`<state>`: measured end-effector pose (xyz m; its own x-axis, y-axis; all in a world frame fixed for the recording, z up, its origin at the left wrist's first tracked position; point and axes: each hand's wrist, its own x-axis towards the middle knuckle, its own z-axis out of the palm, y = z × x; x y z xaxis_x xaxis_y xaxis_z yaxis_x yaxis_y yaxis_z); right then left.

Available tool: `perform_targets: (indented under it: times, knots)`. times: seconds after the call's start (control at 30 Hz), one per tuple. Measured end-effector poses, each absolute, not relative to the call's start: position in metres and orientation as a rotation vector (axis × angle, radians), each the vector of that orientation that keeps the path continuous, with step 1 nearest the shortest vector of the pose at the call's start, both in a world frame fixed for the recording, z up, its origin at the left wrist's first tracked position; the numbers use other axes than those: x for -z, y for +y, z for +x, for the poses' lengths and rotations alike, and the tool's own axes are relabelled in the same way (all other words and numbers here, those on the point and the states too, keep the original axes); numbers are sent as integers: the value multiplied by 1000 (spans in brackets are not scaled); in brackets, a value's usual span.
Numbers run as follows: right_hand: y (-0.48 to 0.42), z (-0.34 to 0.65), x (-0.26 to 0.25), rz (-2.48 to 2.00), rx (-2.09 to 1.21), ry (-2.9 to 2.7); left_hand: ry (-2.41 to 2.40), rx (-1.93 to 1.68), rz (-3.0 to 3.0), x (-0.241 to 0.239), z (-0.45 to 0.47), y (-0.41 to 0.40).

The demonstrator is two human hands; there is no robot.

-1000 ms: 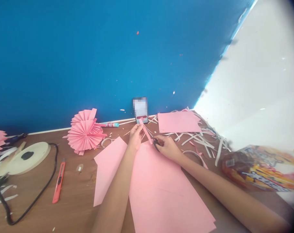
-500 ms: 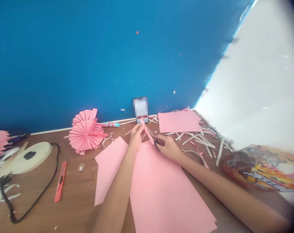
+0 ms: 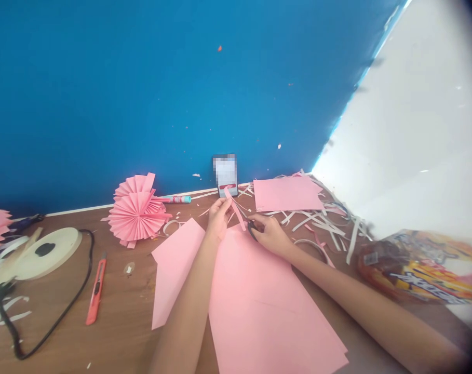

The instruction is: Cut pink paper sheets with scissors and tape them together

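Note:
My left hand pinches the top of a narrow folded pink paper strip held up over the table. My right hand is closed on the dark handles of a pair of scissors whose blades meet the strip from the right. Both hands hover above large pink paper sheets lying flat on the brown table.
Two pink pleated paper fans lie at left near a glue stick. An orange box cutter, a tape roll and a black cord sit further left. Another pink sheet, paper trimmings, a phone and a colourful bag are at right.
Almost nothing differs; the hands keep the same hold on the strip and scissors, and the view has shifted very slightly.

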<state>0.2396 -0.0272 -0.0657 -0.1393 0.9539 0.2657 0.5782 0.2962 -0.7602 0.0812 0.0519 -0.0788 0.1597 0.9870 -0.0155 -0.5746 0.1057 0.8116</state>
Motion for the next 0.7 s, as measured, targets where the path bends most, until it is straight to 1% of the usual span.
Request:
perform_targets:
  times: [0.3, 0.7]
  knots:
    - [-28, 240, 67, -1377, -648, -1842, 675, -1374, 726, 80, 81, 54]
    - [-29, 241, 65, -1383, -640, -1808, 660, -1337, 733, 82, 81, 56]
